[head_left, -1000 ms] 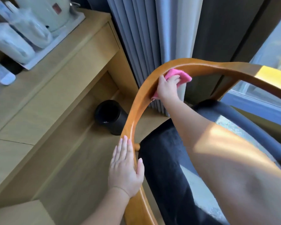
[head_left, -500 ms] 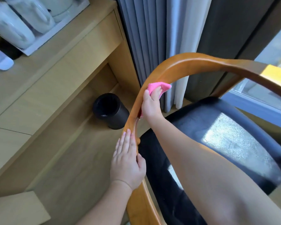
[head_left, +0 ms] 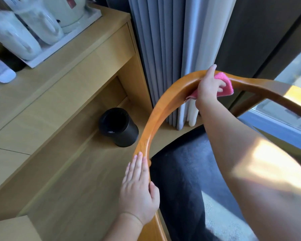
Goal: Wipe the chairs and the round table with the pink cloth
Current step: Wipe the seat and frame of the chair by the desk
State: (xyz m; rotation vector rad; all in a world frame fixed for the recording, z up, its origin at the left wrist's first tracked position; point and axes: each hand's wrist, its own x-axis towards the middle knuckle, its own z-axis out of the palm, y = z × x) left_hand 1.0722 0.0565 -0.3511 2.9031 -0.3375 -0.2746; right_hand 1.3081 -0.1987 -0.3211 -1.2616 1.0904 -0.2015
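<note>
The fingers (head_left: 221, 84) of the right hand (head_left: 208, 87) curl down onto the pink cloth (head_left: 226, 85), clamping it against the curved wooden back rail (head_left: 156, 117) of the chair (head_left: 276, 97), while the thumb stretches up over the rail's top edge. The cloth sits at the crest of the rail, right of centre in the upper half of the frame, with a corner of it poking out below the wrist. The right forearm runs from there down to the lower right corner, a patch of sunlight across it. Lower along the same rail, at bottom centre, the left hand (head_left: 139, 193) lies flat on the wood, its fingers (head_left: 137, 166) straight and close together, the thumb along the inner edge, holding nothing. Inside the curve of the rail lies the chair's dark seat cushion (head_left: 179, 185), partly sunlit toward the bottom. Just left of the rail a black cylindrical bin (head_left: 119, 129) stands on the wooden floor, in the recess below a light wooden surface (head_left: 73, 54) that fills the left side. On that surface, in the upper left corner, a white tray (head_left: 47, 59) carries a pale kettle (head_left: 71, 9) and what look like wrapped cups (head_left: 33, 26), too blurred to be sure. Grey pleated curtains (head_left: 160, 49) hang behind the rail at top centre, and a window (head_left: 292, 79) shows at the right edge.
</note>
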